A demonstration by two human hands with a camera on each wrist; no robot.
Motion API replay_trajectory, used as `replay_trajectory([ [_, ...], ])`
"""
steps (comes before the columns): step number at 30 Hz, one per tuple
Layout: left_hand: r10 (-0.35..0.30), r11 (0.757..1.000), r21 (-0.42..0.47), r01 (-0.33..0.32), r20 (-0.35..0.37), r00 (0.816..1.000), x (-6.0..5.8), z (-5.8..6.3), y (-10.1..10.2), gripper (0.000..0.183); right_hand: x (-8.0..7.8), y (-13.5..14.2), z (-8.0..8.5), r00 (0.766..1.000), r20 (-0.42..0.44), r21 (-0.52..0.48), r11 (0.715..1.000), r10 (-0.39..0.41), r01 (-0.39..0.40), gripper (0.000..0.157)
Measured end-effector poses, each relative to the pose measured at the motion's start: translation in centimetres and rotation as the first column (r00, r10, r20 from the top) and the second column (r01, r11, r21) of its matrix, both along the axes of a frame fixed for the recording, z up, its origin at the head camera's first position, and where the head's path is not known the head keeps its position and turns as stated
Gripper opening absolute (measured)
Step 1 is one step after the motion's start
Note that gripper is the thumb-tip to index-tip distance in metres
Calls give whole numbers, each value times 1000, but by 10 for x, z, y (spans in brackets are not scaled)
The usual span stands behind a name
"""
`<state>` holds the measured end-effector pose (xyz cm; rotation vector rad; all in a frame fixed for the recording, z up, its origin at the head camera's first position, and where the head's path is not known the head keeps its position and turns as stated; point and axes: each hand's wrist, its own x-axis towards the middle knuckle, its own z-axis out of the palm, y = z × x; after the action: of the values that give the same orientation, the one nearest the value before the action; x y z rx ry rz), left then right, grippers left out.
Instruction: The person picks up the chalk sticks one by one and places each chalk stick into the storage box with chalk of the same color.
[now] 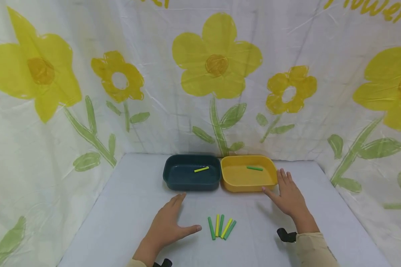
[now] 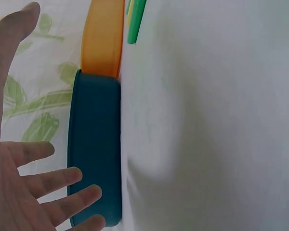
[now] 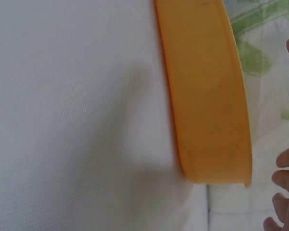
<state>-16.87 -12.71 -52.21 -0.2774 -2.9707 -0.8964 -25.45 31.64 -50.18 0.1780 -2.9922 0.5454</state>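
On the white cloth, three green sticks (image 1: 211, 228) and two yellow sticks (image 1: 217, 225), like chalk, lie in a loose fan. My left hand (image 1: 168, 224) hovers left of them, thumb spread towards them, holding nothing. My right hand (image 1: 291, 200) is at the right front corner of the yellow bin (image 1: 248, 188), fingers extended and thumb apart, also holding nothing. Left of that bin stands a dark teal bin (image 1: 192, 185) with one yellow stick (image 1: 201, 169) inside. A green stick (image 1: 254, 168) lies in the yellow bin. The left wrist view shows my spread fingers (image 2: 53, 183) overlapping the teal bin.
Both bins stand side by side near the table's back edge. Behind them hangs a white curtain (image 1: 160, 122) painted with yellow flowers. Black straps (image 1: 286, 235) show at the wrists, beside beige sleeves (image 1: 315, 250). The white-covered table (image 1: 113, 218) extends to both sides.
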Motion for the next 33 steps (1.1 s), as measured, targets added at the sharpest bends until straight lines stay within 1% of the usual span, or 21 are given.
replay_trajectory([
  [3, -16, 1000, 18, 16, 10, 1000, 1, -1, 6, 121, -4, -1, -1, 1000, 12, 1, 1000, -5, 5, 115],
  [6, -32, 999, 35, 31, 36, 999, 4, -1, 12, 121, -7, -3, -2, 1000, 21, -1, 1000, -4, 4, 116],
  [13, -39, 997, 63, 33, 92, 995, 7, -2, 20, 118, -12, -8, 1, 999, 35, -3, 1000, -11, 11, 117],
  [16, -53, 995, 88, 44, 108, 993, 9, 0, 22, 116, -15, -9, 1, 999, 34, -13, 1000, -16, 16, 118],
  [20, -81, 993, 96, 70, 113, 990, 11, -2, 25, 114, -20, -9, 1, 999, 35, -31, 999, -11, 12, 121],
  [26, -126, 988, 99, 114, 122, 984, 12, -6, 29, 107, -35, -9, -4, 998, 70, -41, 999, 1, 2, 129],
  [30, -148, 984, 115, 134, 120, 982, 11, -5, 34, 104, -42, -9, -6, 997, 82, -56, 998, 12, -8, 129],
  [33, -167, 982, 110, 153, 133, 977, 11, -4, 38, 103, -47, -9, -7, 994, 109, -66, 998, 15, -8, 129],
])
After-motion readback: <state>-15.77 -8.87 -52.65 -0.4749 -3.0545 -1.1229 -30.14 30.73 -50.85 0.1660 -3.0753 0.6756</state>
